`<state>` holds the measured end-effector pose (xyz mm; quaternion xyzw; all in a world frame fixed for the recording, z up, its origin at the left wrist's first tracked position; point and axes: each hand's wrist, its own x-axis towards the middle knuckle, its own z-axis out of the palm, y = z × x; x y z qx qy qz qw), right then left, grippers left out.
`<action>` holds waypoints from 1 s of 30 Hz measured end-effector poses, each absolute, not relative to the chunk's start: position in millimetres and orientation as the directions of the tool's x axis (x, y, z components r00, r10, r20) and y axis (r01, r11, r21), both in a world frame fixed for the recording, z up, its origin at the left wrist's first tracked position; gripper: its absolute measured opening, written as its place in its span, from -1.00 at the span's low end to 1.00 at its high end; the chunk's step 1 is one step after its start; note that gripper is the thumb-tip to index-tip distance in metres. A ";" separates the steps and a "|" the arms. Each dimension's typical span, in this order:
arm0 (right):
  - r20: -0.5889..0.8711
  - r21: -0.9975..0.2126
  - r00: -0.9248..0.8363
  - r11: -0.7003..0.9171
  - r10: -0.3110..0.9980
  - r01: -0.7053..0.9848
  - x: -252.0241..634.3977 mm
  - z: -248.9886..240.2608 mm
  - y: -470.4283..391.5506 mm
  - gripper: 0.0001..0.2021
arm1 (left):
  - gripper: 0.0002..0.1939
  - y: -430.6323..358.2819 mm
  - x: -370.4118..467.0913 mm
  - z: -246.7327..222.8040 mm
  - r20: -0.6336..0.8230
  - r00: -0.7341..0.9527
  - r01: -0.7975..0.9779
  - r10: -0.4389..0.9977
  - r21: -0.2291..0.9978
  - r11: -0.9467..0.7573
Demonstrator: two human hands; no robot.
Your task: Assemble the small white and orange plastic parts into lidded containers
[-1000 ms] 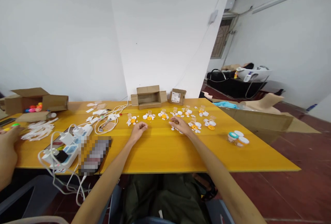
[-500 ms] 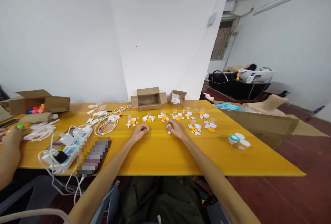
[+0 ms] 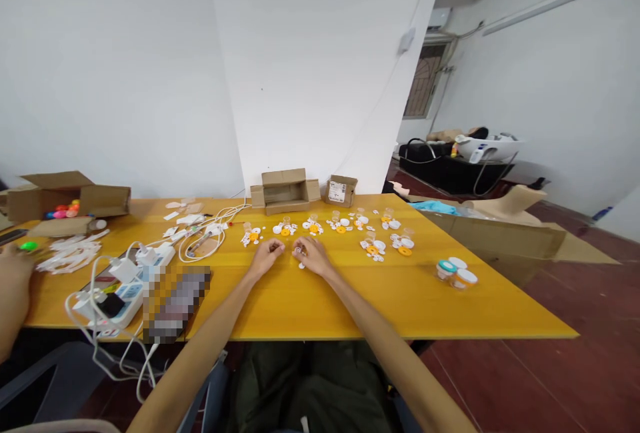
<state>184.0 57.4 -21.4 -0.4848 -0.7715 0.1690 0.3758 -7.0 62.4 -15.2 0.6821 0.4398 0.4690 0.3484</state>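
My left hand [image 3: 267, 257] is closed over the yellow table [image 3: 340, 306], fingertips pinched; what it holds, if anything, is too small to make out. Just right of it, my right hand [image 3: 311, 256] is curled round small white discs [image 3: 301, 265] with dark marks. A narrow gap separates the two hands. Beyond them lie groups of white pieces, orange rings and small clear jars, among them an orange ring [image 3: 341, 229] and a white disc [image 3: 380, 245].
Two cardboard boxes [image 3: 285, 194] [image 3: 341, 191] stand against the wall. Lidded jars [image 3: 465, 278] are at the right. A power strip [image 3: 133, 293], cables and a phone [image 3: 180, 303] lie at the left, near another person's hand [image 3: 15, 280].
My right hand has moved left, closer to my left hand, carrying white discs with it. The other person's hand at the far left has shifted, and a green object now shows beside it.
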 end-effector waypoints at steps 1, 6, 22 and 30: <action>0.418 -0.626 -0.248 0.474 0.874 0.619 179.2 -22.0 56.7 -0.90 | -0.82 62.2 -7.0 -15.3 0.335 0.177 0.275 0.926 0.886 -0.373; 0.441 -0.639 -0.258 0.503 0.860 0.582 164.7 -22.4 53.3 -0.93 | -0.86 60.2 -6.3 -14.0 0.317 0.220 0.286 0.923 0.883 -0.372; 0.413 -0.840 -0.120 0.429 0.903 0.332 167.4 -31.5 59.4 -0.86 | -0.96 50.0 -2.9 -6.8 0.467 0.345 0.428 0.814 0.694 -0.580; 0.512 -0.836 0.226 0.420 0.829 0.352 180.7 -23.1 56.5 -0.86 | -0.79 46.1 -2.4 -5.9 0.443 0.364 0.525 0.819 0.629 -0.573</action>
